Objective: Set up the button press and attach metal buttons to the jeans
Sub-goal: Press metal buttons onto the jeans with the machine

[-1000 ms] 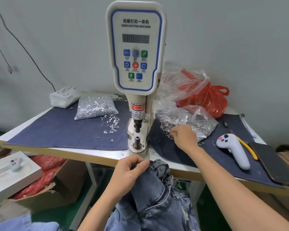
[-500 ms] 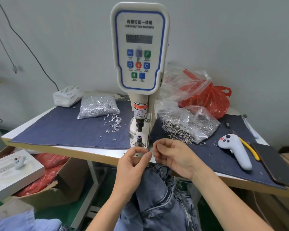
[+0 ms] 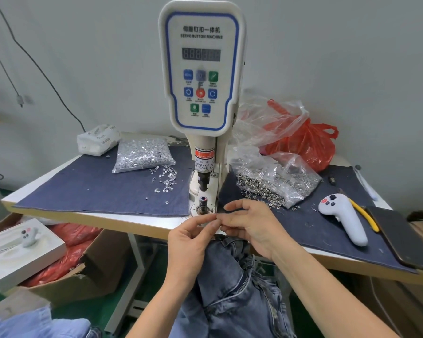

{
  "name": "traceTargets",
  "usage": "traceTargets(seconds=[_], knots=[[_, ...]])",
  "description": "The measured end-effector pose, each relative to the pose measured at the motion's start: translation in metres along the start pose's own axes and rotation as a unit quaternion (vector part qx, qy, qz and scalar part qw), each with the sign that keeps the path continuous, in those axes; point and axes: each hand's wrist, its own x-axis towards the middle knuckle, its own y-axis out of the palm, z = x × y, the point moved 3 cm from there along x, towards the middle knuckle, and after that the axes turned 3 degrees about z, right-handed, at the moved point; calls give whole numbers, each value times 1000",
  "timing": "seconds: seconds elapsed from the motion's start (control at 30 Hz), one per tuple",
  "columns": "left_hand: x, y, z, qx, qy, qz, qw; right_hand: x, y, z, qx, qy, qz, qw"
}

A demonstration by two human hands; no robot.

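At lower centre of the frame, the left hand (image 3: 193,237) and right hand (image 3: 252,228) meet fingertip to fingertip, fingers curled as if pinching a small button part too tiny to make out, likely readying it for the press die (image 3: 203,203) just above. The jeans (image 3: 232,289) hang below the surface (image 3: 108,219) edge, long axis vertical, waistband uppermost

My left grip (image 3: 193,240) and right grip (image 3: 252,230) meet at the fingertips, and whatever is pinched there is too small to tell. My jeans (image 3: 230,289) run off the bottom edge. The dark slab (image 3: 405,240) runs off the right edge.
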Motion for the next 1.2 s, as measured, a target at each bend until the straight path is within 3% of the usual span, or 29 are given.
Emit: traceTargets(seconds=[0.27,0.47,0.6,0.8,1.2], knots=[[1,-3,2,-26,15,-19,999,1,-3,0,-115,8,56,992],[3,-6,3,-25,28,-14,999,3,-2,-2,-92,16,104,990],[4,-6,3,-20,27,-15,999,7,-1,-6,-74,17,71,995],[2,-6,3,-26,13,-34,999,19,5,-3,-160,3,32,987],[0,-8,6,19,13,-37,999,76,11,1,-83,68,-112,988]])
